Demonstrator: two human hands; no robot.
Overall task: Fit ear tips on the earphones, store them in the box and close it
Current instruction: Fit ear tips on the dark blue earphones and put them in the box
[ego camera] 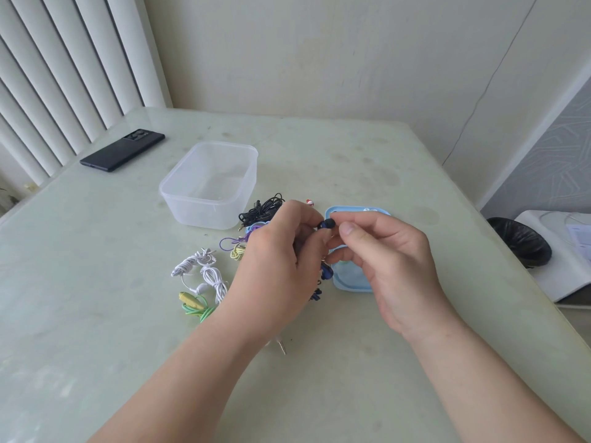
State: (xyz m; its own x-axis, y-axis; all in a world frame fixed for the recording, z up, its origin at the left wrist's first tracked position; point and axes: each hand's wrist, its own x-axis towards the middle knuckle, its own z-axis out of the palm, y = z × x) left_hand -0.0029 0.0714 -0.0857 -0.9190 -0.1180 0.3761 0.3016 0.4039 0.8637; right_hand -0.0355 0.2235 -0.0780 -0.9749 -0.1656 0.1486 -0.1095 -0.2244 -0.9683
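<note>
My left hand (281, 251) grips a dark blue earphone, and its earbud with a dark ear tip (328, 223) sticks out above the fingers. The blue cable (326, 273) hangs below the hand. My right hand (383, 251) is just right of the tip, thumb and fingers curled close to it; whether they touch it I cannot tell. The clear plastic box (209, 183) stands open behind the hands, apparently with nothing inside. Its blue lid (355, 282) lies under my right hand, with small white ear tips (371, 210) at its far edge.
Coiled earphones lie on the table left of my hands: white ones (204, 270), a green-yellow one (193, 303), a black one (262, 207), purple and yellow ones (236, 246). A black phone (123, 150) lies at the far left. A black bin (519, 239) sits beyond the right edge.
</note>
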